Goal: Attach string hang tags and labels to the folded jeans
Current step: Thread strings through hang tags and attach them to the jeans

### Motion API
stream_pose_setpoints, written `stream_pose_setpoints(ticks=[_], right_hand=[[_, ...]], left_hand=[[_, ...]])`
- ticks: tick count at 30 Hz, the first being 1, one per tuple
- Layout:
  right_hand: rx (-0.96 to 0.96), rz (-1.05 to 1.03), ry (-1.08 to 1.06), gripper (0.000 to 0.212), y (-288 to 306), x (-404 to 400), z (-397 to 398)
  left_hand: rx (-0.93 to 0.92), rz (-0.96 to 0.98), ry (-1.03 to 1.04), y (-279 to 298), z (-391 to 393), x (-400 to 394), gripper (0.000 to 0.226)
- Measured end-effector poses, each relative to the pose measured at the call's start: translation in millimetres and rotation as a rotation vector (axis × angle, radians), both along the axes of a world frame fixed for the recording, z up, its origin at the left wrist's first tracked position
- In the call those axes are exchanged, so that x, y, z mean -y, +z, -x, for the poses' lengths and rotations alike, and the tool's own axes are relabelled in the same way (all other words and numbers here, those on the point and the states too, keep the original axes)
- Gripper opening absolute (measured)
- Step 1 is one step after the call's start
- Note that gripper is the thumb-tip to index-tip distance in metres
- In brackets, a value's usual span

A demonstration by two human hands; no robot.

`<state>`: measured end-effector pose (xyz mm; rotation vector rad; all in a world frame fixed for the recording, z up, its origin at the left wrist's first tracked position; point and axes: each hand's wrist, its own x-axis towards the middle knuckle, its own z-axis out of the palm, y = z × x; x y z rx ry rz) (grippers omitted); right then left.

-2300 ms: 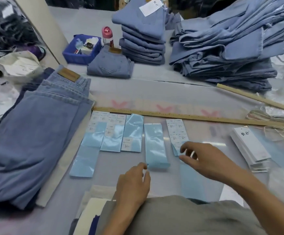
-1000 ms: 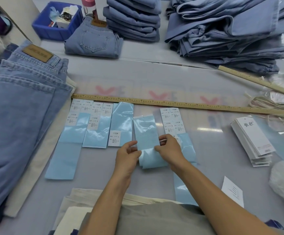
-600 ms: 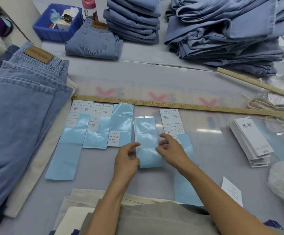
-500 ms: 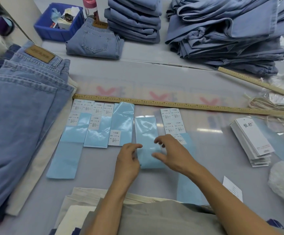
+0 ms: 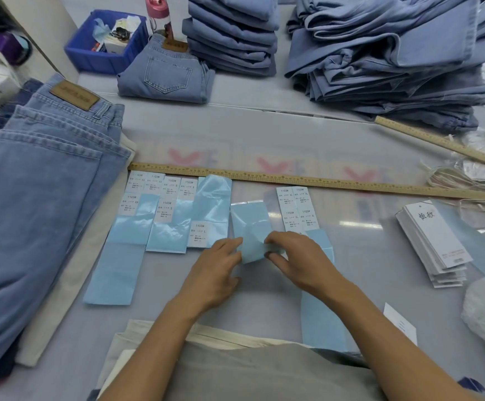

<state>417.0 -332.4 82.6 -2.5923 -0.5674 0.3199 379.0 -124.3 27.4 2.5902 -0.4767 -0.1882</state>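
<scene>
Both the left hand point(image 5: 216, 266) and right hand point(image 5: 294, 257) are pinching the blue label sheet point(image 5: 251, 231), lying between label strips point(image 5: 174, 211) below the ruler point(image 5: 307, 180), hang tags point(image 5: 435, 241) sitting well right.

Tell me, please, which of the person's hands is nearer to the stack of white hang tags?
Right. The right hand lies between the left hand and the hang tags, still well short of them.
</scene>
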Motion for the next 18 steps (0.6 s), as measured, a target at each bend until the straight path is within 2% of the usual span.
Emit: stream_pose_setpoints(ticks=[5,8,10,13,15,18], right_hand=[[0.014,-0.337,-0.174,0.017,11,-3,-4],[-0.117,-0.779,-0.357,0.031,26,-4,-14],[-0.259,-0.949,-0.417,0.044,36,0,-21],[-0.426,-0.862,-0.361,0.055,38,9,-21],[-0.496,-0.772,-0.324,0.045,33,13,-17],[-0.574,-0.810,-0.360,0.028,22,13,-14]], left_hand=[[0.093,0.297,0.238,11,-12,10,0.016],[-0.028,0.556,0.386,34,-23,10,0.021],[-0.087,0.688,0.375,56,-33,6,0.030],[-0.180,0.941,0.282,94,-50,-3,0.040],[-0.225,1.049,0.270,108,-62,-9,0.034],[-0.297,1.058,0.291,110,-79,-13,0.029]])
